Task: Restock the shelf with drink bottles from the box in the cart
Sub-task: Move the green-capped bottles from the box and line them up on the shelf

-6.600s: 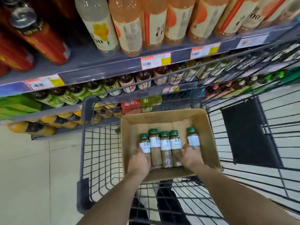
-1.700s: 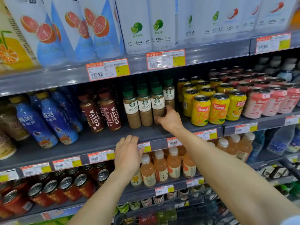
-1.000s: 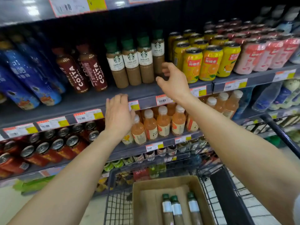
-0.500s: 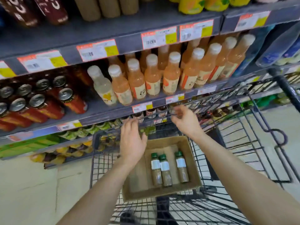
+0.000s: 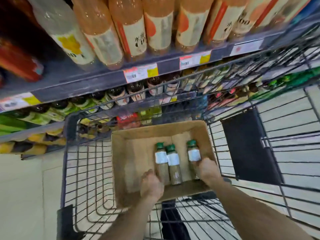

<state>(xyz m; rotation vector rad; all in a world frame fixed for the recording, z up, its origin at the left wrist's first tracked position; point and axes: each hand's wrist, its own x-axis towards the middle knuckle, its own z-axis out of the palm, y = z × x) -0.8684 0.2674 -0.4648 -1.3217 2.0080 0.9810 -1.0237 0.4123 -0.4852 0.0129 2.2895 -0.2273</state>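
Down in the cardboard box, your right hand curls its fingers round the rightmost green-capped bottle, ready to lift; your left hand sits at the leftmost bottle, fingers hidden, grip unclear.

The box was plain brown card. The bottles in it had green caps, white labels and tan, speckled contents. The cart was a grid of dark grey wire, with a black panel on its right. The floor showed pale cream tiles. The shelf edge was blue-grey, its tags white, red and yellow. Far off stood orange bottles with cream labels, a pale bottle with a yellow flower, and a red bottle at left.
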